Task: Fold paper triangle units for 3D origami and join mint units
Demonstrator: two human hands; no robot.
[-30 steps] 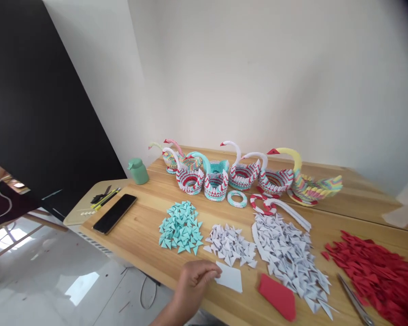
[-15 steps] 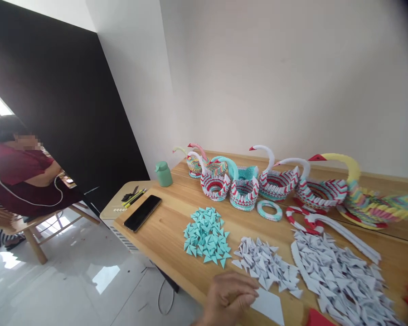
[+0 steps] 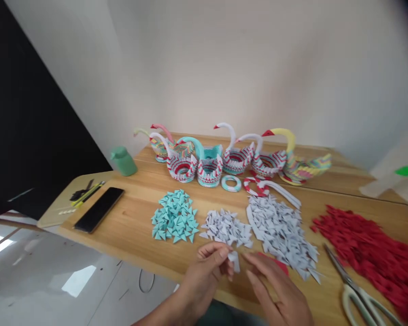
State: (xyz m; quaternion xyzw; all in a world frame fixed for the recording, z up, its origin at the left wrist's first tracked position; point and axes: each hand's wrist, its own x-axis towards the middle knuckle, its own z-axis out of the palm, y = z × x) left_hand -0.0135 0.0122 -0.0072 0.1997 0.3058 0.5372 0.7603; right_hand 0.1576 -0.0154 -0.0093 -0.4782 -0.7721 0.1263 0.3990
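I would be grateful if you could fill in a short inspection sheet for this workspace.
Surface: wooden table, with paper pieces spread across it.
Work items: white slip in hand; turquoise pile, smaller white pile, larger white pile and red pile of folded paper; red paper, partly hidden; paper swans along the back.
Clutter: phone and green bottle at left; scissors beside the red pile.
Hands: left hand pinches the slip; right hand is open beside it.
Cables: one thin cable looped near the floor; none seen on the table.
Surroundings: pale wall, black panel, shiny floor.
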